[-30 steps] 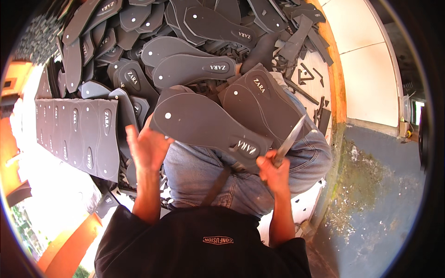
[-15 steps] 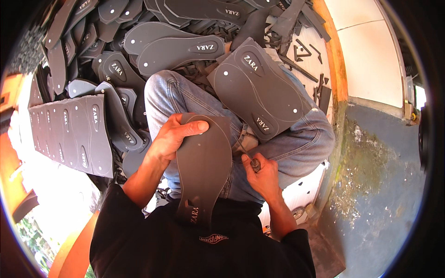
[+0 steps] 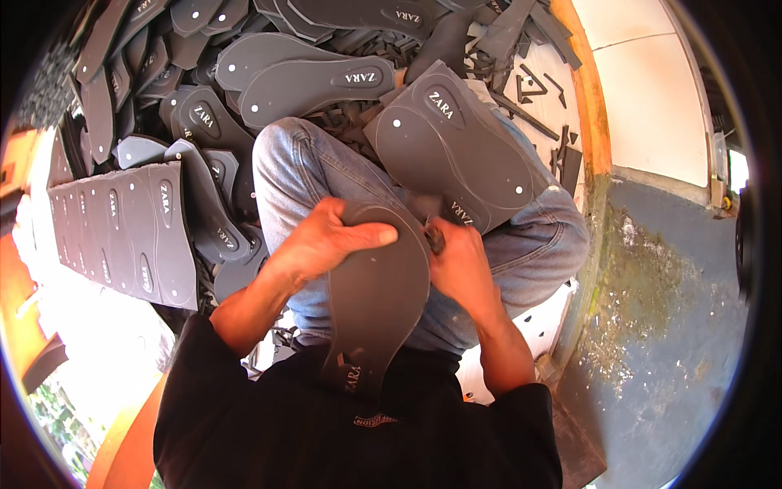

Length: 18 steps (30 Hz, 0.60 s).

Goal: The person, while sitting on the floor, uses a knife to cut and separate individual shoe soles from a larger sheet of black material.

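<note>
My left hand grips a dark grey foam shoe sole at its upper left edge, thumb lying flat on its face. The sole stands tilted over my lap, its wide rounded end up and its printed heel end against my black shirt. Along the sole's right edge, my right hand is closed around the dark handle of a knife; its blade is hard to make out here. A blurred dark scrap shows just beyond the sole's upper right edge.
On my right thigh rests an uncut foam sheet with sole outlines. A larger marked sheet leans at the left. Many cut soles pile up ahead, among dark offcuts. To the right lies a stained grey floor.
The corner outside the outline at the sole's upper right has come away, leaving a rounded edge. The sole and my left hand shifted right; my right hand moved up beside the edge.
</note>
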Tool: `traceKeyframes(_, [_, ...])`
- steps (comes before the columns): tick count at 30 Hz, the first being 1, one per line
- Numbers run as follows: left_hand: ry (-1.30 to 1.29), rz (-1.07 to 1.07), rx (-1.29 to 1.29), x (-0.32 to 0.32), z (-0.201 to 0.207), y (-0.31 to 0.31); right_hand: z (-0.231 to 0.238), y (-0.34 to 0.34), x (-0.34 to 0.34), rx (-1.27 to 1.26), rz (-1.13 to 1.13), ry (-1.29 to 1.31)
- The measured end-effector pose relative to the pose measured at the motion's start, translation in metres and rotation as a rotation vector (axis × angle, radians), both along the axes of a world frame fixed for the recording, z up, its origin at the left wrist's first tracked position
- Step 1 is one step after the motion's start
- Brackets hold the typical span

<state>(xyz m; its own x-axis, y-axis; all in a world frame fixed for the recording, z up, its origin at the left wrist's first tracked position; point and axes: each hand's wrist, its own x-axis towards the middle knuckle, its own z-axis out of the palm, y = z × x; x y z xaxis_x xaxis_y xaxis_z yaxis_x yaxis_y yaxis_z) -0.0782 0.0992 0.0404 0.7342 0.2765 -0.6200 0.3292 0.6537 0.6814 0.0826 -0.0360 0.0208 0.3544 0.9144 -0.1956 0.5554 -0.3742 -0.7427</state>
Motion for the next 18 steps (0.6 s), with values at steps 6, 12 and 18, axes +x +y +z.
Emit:
traceKeyframes(6, [0.034,0.036,0.014,0.002,-0.004,-0.003,0.009,0.028,0.030,-0.183,-0.271,0.885])
traceKeyframes(12, [-0.491,0.284,-0.441,0.006,-0.077,0.011,0.020,0.030,0.039,0.065,-0.478,0.816])
traceKeyframes(18, [-0.519,0.366,0.029,0.051,-0.071,-0.067,0.023,0.003,0.037,0.384,-0.878,0.917])
